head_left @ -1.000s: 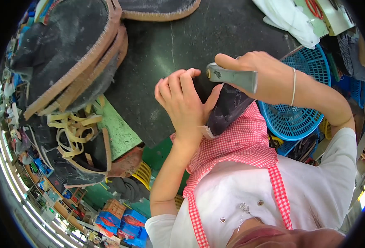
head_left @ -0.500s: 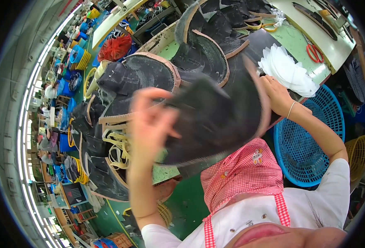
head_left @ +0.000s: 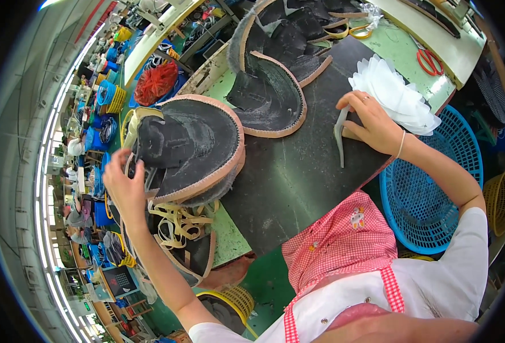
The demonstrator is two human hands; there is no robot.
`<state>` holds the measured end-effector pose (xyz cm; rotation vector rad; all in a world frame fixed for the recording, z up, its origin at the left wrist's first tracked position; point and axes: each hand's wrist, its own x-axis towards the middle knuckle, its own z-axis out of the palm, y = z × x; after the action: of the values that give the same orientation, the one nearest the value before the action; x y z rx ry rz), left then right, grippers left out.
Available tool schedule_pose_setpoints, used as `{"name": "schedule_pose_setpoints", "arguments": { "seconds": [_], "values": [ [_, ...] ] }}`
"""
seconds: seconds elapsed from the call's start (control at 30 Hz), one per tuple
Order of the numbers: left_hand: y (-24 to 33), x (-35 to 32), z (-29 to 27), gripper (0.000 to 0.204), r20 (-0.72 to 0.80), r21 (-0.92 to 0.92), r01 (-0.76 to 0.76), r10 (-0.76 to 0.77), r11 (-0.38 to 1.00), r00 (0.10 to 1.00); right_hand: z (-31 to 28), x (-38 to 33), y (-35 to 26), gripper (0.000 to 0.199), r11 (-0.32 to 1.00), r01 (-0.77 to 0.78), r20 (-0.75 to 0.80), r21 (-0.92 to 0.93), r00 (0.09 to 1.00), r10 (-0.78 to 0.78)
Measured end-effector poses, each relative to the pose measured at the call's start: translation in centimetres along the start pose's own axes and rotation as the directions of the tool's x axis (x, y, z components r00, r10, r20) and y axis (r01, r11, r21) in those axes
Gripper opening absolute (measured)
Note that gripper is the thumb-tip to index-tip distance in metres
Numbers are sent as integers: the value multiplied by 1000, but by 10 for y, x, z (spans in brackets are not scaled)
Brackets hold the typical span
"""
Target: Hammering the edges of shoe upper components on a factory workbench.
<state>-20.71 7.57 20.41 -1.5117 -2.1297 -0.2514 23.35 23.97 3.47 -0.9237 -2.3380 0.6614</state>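
Observation:
On the left of the table lies a black U-shaped piece with a pinkish edge, apparently a shoe upper [head_left: 201, 143], on top of similar ones. My left hand [head_left: 128, 186] has its fingers and thumb curled at the upper's lower left end, pinching it there. Over the right part of a dark board [head_left: 286, 183], my right hand [head_left: 378, 123] holds a thin grey curved strip [head_left: 338, 137] between fingers and thumb, its tip pointing down. Just beyond that hand, white thin pieces [head_left: 392, 91] lie fanned out. Another black upper [head_left: 269, 100] rests at the board's far edge.
Red-handled scissors [head_left: 430, 62] and a yellow-handled pair [head_left: 360, 32] lie at the back. Cream straps [head_left: 178, 226] hang below the left pile. A blue basket [head_left: 429, 188] stands at the right by the table, and a yellow basket [head_left: 238, 303] below its left edge.
My left hand has carried the black upper leftward off the board onto the left pile. The right hand has let go of its edge and now shows a grey strip in its fingers.

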Motion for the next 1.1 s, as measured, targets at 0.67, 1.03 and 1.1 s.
{"name": "schedule_pose_setpoints", "arguments": {
  "seconds": [0.67,1.03,1.1],
  "values": [
    [-2,-60,76,53,98,-232,-355,384,906,918,36,98,19,30,944,152,-14,292,988,-155],
    [-1,-39,76,52,107,-220,-350,380,910,919,141,263,-8,33,957,213,-120,-198,963,-240],
    [1,-33,78,52,85,-219,-347,372,912,924,138,267,-8,35,927,149,-20,-344,986,-166]
  ]
}}
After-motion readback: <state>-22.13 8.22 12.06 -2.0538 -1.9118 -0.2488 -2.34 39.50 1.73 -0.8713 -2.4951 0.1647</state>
